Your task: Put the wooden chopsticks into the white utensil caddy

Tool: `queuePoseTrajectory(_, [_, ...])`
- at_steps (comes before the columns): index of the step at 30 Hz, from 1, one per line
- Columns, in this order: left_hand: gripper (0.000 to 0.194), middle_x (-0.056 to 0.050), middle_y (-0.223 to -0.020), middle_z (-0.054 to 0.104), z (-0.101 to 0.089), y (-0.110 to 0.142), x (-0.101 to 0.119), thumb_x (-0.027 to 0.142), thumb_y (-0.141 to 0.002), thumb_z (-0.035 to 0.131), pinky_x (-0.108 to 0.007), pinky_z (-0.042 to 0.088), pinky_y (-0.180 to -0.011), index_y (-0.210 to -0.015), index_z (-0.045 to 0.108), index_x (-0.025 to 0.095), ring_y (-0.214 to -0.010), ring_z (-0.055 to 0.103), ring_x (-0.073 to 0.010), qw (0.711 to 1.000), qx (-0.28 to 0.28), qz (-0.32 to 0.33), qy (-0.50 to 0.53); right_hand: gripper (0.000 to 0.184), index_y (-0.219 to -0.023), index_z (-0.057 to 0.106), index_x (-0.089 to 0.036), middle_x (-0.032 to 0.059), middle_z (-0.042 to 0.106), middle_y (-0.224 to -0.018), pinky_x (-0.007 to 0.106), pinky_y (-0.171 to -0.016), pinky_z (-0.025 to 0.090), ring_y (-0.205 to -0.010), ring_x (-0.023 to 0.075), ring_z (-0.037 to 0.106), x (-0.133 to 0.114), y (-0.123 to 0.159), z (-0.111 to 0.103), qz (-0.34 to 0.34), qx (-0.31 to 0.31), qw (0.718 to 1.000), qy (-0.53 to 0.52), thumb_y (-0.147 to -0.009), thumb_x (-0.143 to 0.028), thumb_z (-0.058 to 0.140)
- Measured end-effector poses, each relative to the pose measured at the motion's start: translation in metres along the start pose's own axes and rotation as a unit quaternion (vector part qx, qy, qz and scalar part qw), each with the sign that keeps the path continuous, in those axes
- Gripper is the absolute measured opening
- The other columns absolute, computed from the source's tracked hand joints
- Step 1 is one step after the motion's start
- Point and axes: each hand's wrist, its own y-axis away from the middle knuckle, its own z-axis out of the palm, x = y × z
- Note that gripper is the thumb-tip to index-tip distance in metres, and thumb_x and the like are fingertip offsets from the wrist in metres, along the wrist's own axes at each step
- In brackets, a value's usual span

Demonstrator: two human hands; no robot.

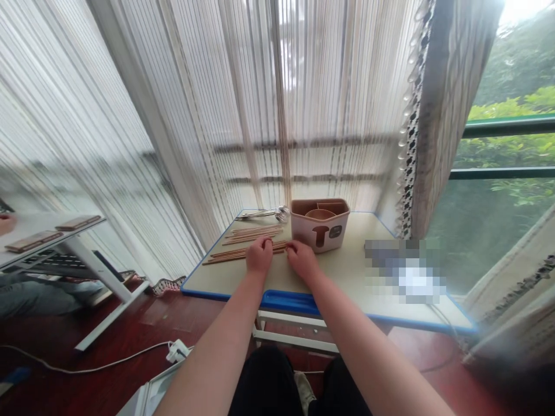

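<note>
Our left hand (260, 255) closes over the long sticks (229, 256), seating them in line; our right hand (302, 261) curls at their three o'clock ends, though blur hides whether it grips. The divided holder (303, 232) stands upright at one o'clock, metal cutlery (282, 215) at eleven.

Striped sheer curtains (243, 104), red floor (143, 323), bright window (507, 138)

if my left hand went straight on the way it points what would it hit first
Most likely the right ends of the farther chopsticks, just past the left hand, with the cutlery behind them. Its height is hard to judge, so it might pass over.
</note>
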Motion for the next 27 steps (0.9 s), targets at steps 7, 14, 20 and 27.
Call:
queuePoseTrajectory(7, [0.026,-0.003,-0.075,0.069,-0.001,0.000,-0.005,0.024,-0.078,0.043,-0.025,0.046,-0.075,-0.079,0.068,0.020,-0.076,0.063,-0.0169,0.999,0.014,-0.031,-0.001,0.032,-0.094,0.069,-0.017,0.0076,0.067,-0.100,0.031,-0.090,0.040,-0.094,0.0203,0.058,-0.003,0.001,0.002,-0.032,-0.033,0.998,0.044,-0.072,-0.008,0.048])
queuePoseTrajectory(14, [0.025,-0.006,-0.086,0.070,-0.002,0.001,-0.006,0.017,-0.075,0.046,-0.030,0.045,-0.082,-0.087,0.068,0.019,-0.085,0.063,-0.0207,0.995,-0.031,-0.026,-0.089,0.025,-0.086,0.070,-0.018,0.0085,0.067,-0.090,0.034,-0.087,0.039,-0.087,0.0218,0.056,-0.009,0.002,0.005,-0.066,-0.076,0.991,0.089,-0.074,-0.011,0.049])
queuePoseTrajectory(20, [0.030,-0.009,-0.088,0.069,0.000,0.004,-0.002,0.008,-0.072,0.046,-0.032,0.044,-0.084,-0.090,0.068,0.017,-0.089,0.061,-0.0225,0.985,-0.090,0.022,-0.148,0.021,-0.085,0.070,-0.020,0.0073,0.063,-0.089,0.033,-0.085,0.039,-0.086,0.0200,0.054,-0.006,0.000,0.005,-0.047,-0.076,0.993,0.082,-0.075,-0.014,0.052])
queuePoseTrajectory(27, [0.027,-0.008,-0.088,0.069,-0.001,0.009,0.002,0.011,-0.071,0.048,-0.032,0.042,-0.090,-0.087,0.070,0.016,-0.092,0.059,-0.0217,0.976,-0.115,0.090,-0.159,0.015,-0.078,0.065,-0.017,0.0073,0.059,-0.087,0.031,-0.083,0.040,-0.085,0.0185,0.054,0.003,-0.004,0.008,-0.005,-0.051,0.997,0.056,-0.077,-0.014,0.051])
